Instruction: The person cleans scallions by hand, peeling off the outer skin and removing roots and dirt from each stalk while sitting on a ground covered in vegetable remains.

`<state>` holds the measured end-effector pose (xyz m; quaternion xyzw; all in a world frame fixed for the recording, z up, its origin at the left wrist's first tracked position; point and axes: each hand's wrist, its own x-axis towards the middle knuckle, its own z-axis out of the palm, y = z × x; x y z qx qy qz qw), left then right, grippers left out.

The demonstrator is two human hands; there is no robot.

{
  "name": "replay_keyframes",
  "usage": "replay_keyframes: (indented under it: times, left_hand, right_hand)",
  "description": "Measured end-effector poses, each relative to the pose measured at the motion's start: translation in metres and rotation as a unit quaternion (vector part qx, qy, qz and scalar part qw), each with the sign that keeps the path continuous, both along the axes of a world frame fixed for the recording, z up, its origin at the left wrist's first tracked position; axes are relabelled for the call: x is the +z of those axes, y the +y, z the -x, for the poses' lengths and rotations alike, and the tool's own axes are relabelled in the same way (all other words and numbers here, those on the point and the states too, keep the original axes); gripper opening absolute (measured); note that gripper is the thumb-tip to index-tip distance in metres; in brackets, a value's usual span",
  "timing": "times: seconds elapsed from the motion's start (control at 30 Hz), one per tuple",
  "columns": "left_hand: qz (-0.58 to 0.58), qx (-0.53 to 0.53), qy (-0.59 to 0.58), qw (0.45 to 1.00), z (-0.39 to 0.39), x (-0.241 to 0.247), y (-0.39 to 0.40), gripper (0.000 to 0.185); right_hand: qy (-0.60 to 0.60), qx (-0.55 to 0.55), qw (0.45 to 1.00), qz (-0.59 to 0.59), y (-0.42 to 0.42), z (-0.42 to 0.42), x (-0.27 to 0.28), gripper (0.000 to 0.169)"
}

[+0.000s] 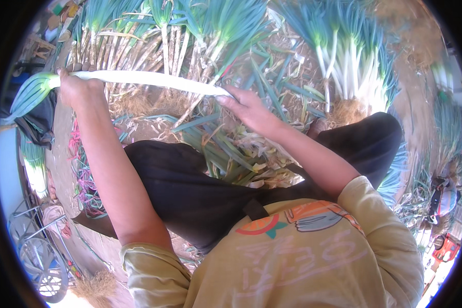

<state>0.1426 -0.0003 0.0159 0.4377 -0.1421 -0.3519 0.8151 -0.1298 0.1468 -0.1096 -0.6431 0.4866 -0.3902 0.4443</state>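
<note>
A long green onion (150, 80) with a bare white shank is stretched almost level before me. My left hand (79, 86) is wrapped around the shank just below its green leaves, which droop to the left. At the opposite, narrow end, my right hand (246, 104) pinches the tip between thumb and fingers. Behind the shank, a row of unpeeled green onions (138, 50) shows soil-stained stems and brown roots. Peeled green onions (350, 69) with clean white shanks stand bunched at the right, close to my knee.
Stripped leaves and papery skins (242, 154) cover the ground between my legs. A heap of pink and green ties (88, 188) lies beside my left arm. A metal-framed item with wheels (42, 261) stands at the lower left. Another onion bundle (34, 165) is at the far left.
</note>
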Motion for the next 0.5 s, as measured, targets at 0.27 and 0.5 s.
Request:
replay_keyframes:
  times: [0.27,0.5]
  left_hand:
    - [-0.043,0.035,-0.033,0.998,0.002,0.004,0.007,0.019]
    - [-0.056,-0.076,-0.028,0.995,-0.002,-0.012,0.004,0.019]
  right_hand:
    - [0.200,0.058,0.976,0.057,0.043,0.009,0.030,0.023]
    - [0.118,0.082,0.980,0.140,0.102,0.018,0.023,0.021]
